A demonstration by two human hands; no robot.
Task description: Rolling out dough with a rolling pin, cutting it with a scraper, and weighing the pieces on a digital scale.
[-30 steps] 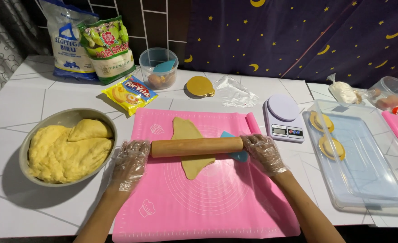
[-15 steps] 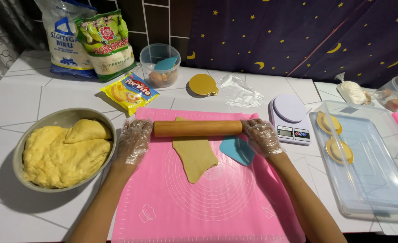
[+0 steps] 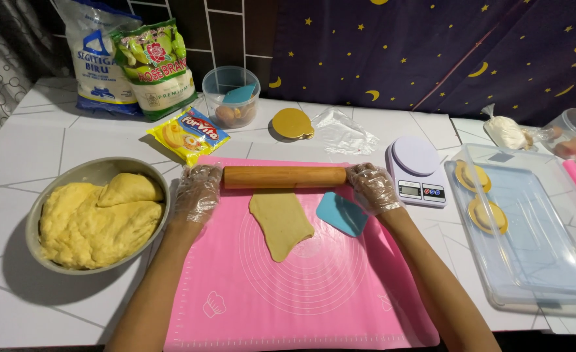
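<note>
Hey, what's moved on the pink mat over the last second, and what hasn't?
The rolling pin rolled away from the person, from mid-dough to the far edge of the dough sheet, now almost fully uncovered. The left hand and right hand kept hold of its ends. The blue scraper, bowl of dough, scale and tray stayed put.

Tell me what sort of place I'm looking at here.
Probably a home baking counter: a white tiled worktop carrying a pink silicone pastry mat, a metal bowl of yellow dough and a small white digital kitchen scale.
</note>
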